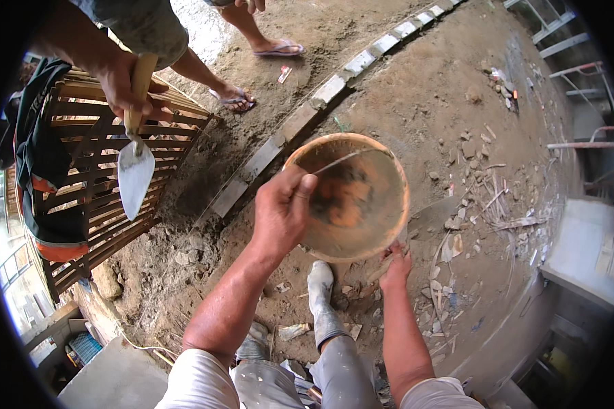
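Note:
An orange bucket (348, 254), smeared inside with grey-brown residue, hangs tilted in front of me, its mouth facing up at me. My left hand (283, 208) is closed around its thin wire handle (344, 160), at the left side of the rim. Beside the right rim, my right hand (394, 267) is closed around what looks like a trowel's wooden handle. A grey-brown trowel blade (435, 214) points away from it, low in contrast against the soil. The bucket partly hides the fingers of this hand.
At upper left another person's hand (126, 92) holds a pointed trowel (136, 176). A slatted wooden crate (116, 146) with a dark garment (44, 136) stands below. A line of blocks (297, 123) crosses the soil. Rubble (467, 150) lies at right, a concrete slab (119, 375) at lower left.

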Demonstrator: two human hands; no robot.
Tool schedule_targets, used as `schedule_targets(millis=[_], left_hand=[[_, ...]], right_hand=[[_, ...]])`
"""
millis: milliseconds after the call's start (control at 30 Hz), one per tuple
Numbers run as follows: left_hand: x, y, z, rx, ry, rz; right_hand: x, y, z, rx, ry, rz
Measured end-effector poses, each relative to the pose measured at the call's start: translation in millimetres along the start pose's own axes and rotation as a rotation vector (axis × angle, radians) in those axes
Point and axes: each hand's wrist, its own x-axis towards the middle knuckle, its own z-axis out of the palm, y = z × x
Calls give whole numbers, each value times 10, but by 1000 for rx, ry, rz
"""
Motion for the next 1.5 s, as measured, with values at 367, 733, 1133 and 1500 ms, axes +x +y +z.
schedule_targets(millis=[367,733,1133,1500], left_hand=[[775,-66,-314,-23,116,45],[1167,-147,-129,-52,339,181],[-557,-773,897,292,86,-43],[-1121,-1879,1501,447,-467,-173]], right_hand=[[-591,461,-715,-261,-19,229],[-664,541,-707,-314,-92,248],[-674,499,-973,-429,-13,223],[-871,579,-1130,-529,14,284]])
